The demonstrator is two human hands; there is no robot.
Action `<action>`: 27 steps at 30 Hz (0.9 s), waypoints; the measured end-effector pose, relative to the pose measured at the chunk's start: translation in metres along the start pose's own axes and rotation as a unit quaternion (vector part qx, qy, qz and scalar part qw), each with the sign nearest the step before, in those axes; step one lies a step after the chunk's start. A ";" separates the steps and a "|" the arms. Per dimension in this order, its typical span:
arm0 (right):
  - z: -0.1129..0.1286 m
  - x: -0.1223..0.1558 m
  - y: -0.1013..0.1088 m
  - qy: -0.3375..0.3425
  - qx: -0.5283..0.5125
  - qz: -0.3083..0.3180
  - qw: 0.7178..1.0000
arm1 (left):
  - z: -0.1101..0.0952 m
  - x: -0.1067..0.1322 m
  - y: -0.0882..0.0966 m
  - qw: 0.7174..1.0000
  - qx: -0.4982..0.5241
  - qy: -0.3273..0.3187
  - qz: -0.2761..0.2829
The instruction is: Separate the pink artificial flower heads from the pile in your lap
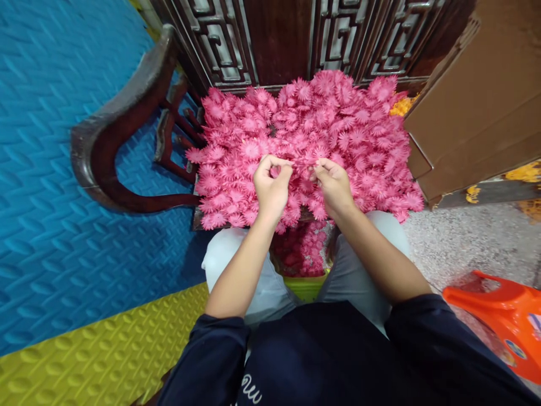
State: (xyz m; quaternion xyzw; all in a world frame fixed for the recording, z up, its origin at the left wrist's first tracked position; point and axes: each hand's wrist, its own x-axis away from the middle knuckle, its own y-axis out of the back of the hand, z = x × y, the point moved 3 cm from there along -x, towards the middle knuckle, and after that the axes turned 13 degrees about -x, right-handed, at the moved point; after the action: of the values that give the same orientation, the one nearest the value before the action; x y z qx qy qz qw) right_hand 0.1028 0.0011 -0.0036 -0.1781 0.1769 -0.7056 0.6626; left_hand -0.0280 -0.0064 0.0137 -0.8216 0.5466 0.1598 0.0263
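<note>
A heap of pink artificial flowers (359, 138) with thin pointed petals covers the dark wooden seat in front of me. My left hand (271, 186) is over the heap's near middle, thumb and index finger pinched together. Level with it, my right hand (333, 183) pinches too, a short gap away. Between the fingertips runs a thin pink part of an artificial flower, which blends into the heap below, so its outline is hard to make out. Between my knees stands a yellow-green container (305, 287) with more pink flowers inside.
A curved dark wooden armrest (95, 152) rises at the left over blue and yellow mats. Carved wooden panels (279, 42) stand behind the heap. At the right are a cardboard box (486, 101), some orange-yellow flowers (526, 172) and an orange plastic stool (502, 316) on the floor.
</note>
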 end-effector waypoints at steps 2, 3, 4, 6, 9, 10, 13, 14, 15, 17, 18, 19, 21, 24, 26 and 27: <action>0.000 0.002 -0.004 0.009 -0.028 -0.028 0.999 | -0.003 0.005 -0.004 0.999 -0.011 -0.025 -0.019; 0.000 0.002 -0.005 0.011 -0.043 -0.046 0.998 | -0.005 0.007 -0.005 0.999 -0.019 -0.034 -0.026; 0.001 0.001 -0.004 0.011 -0.059 -0.072 0.996 | -0.007 0.006 -0.004 0.998 -0.027 -0.041 -0.037; 0.007 -0.005 0.006 -0.003 -0.096 -0.156 0.983 | -0.010 -0.001 0.007 0.995 -0.036 -0.042 -0.088; 0.020 -0.017 0.032 -0.041 -0.142 -0.298 0.943 | -0.008 -0.024 0.038 0.978 -0.009 -0.016 -0.210; 0.026 -0.022 0.038 -0.040 -0.140 -0.284 0.948 | -0.006 -0.033 0.047 0.974 0.000 -0.010 -0.227; 0.036 -0.029 0.045 -0.052 -0.101 -0.150 0.982 | 0.006 -0.050 0.056 0.983 -0.003 0.029 -0.179; 0.035 -0.027 0.045 -0.067 -0.090 -0.112 0.987 | 0.009 -0.050 0.054 0.988 -0.008 0.036 -0.153; 0.032 -0.025 0.043 -0.087 -0.083 -0.086 0.989 | 0.010 -0.048 0.050 0.992 -0.014 0.039 -0.123; 0.024 -0.018 0.038 -0.123 -0.078 -0.061 0.987 | 0.010 -0.042 0.042 0.995 -0.034 0.032 -0.091; 0.021 -0.015 0.036 -0.135 -0.078 -0.054 0.986 | 0.009 -0.040 0.041 0.994 -0.041 0.025 -0.093; 0.018 -0.013 0.034 -0.140 -0.079 -0.048 0.986 | 0.006 -0.038 0.043 0.992 -0.060 0.013 -0.114; 0.014 -0.012 0.031 -0.138 -0.076 -0.041 0.987 | 0.001 -0.039 0.050 0.971 -0.165 -0.010 -0.170; 0.010 -0.013 0.030 -0.138 -0.045 -0.043 0.989 | 0.001 -0.045 0.058 0.901 -0.394 -0.016 -0.181; 0.009 -0.013 0.030 -0.139 -0.020 -0.051 0.989 | 0.007 -0.047 0.054 0.875 -0.467 -0.005 -0.128; 0.008 -0.013 0.030 -0.135 -0.009 -0.057 0.989 | 0.011 -0.046 0.050 0.873 -0.477 -0.001 -0.104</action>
State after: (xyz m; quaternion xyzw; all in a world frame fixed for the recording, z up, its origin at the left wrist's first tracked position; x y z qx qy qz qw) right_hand 0.1336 0.0118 -0.0113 -0.2870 0.0818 -0.7102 0.6376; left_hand -0.0919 0.0171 0.0238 -0.7863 0.3156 0.3983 -0.3514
